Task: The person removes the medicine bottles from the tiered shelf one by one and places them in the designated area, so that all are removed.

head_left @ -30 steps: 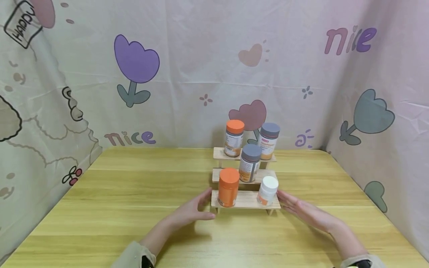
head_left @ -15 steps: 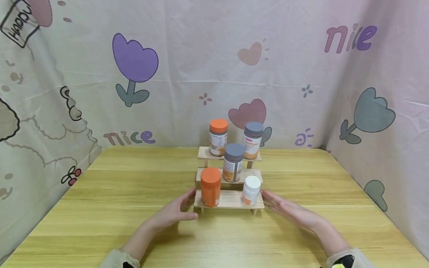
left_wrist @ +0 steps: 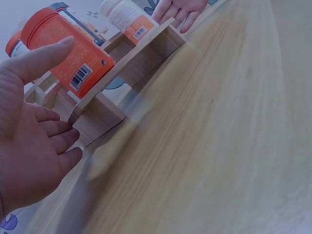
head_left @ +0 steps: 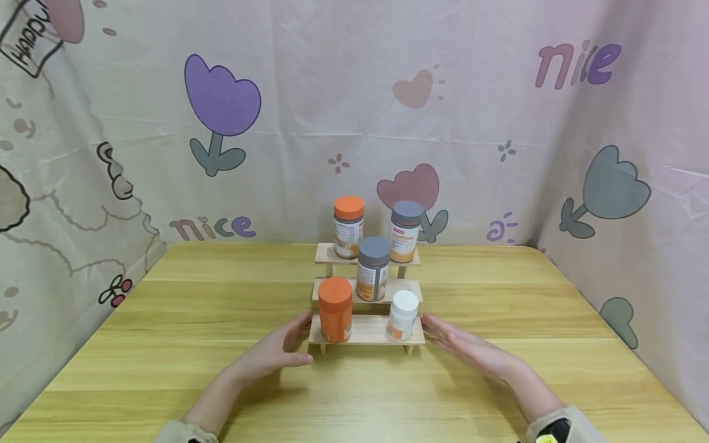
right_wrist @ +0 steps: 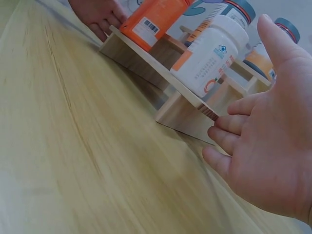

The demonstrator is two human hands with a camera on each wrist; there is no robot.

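Note:
A three-tier wooden display stand stands on the table between my hands. My left hand has its fingertips at the stand's left end, thumb spread apart. At the right end, the fingertips of my right hand meet the lowest tier, palm facing inward. On that tier are an orange bottle at left and a small white bottle at right. A grey-capped bottle occupies the middle tier. The top tier bears an orange-capped bottle and another grey-capped bottle. All bottles are upright.
The wooden table extends around the stand on all sides. Behind it hangs a printed cloth with flowers and lettering, which also runs along both sides of the table.
The stand and its bottles have slid left along the table, with both hands moving left alongside at its ends. The bottles keep their places on the tiers.

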